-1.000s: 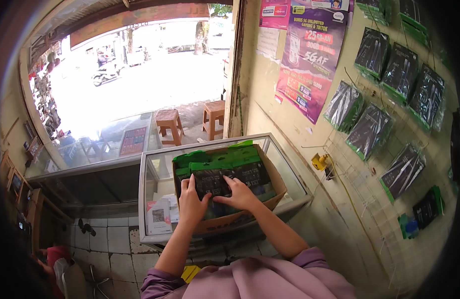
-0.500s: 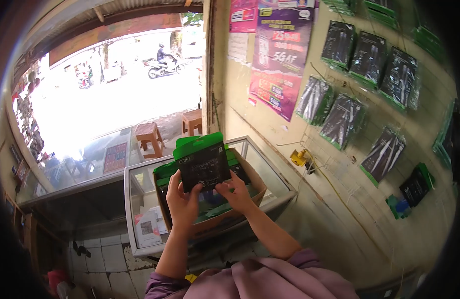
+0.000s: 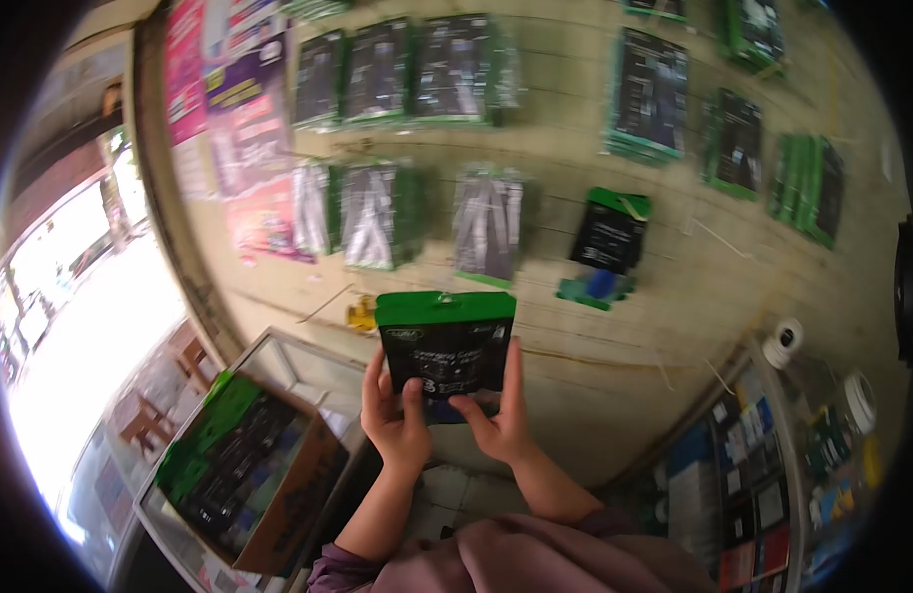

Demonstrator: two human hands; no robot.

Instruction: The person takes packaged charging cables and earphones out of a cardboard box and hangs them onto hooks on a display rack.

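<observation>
A black and green packet (image 3: 446, 346) is held upright in front of the body, its printed face toward me. My left hand (image 3: 397, 425) grips its lower left corner, the thumb on the front. At the lower right corner my right hand (image 3: 498, 420) pinches it, with the thumb on the front and fingers along the side. Down at the left, a cardboard box (image 3: 296, 489) with similar green and black packets (image 3: 229, 455) rests on the glass case. A similar packet (image 3: 609, 237) hangs on the wall above and right of my hands.
Several wrapped packs (image 3: 451, 69) hang on the wall rack. A yellow object (image 3: 360, 312) is fixed near its lower left. Posters (image 3: 249, 128) are at the left. A glass cabinet (image 3: 787, 445) with boxes stands at the right. Brown stools (image 3: 145, 423) are outside.
The packet has been lifted out of the box and held up. The view has turned right toward the wall, so the box and case now appear at the lower left, away from my hands.
</observation>
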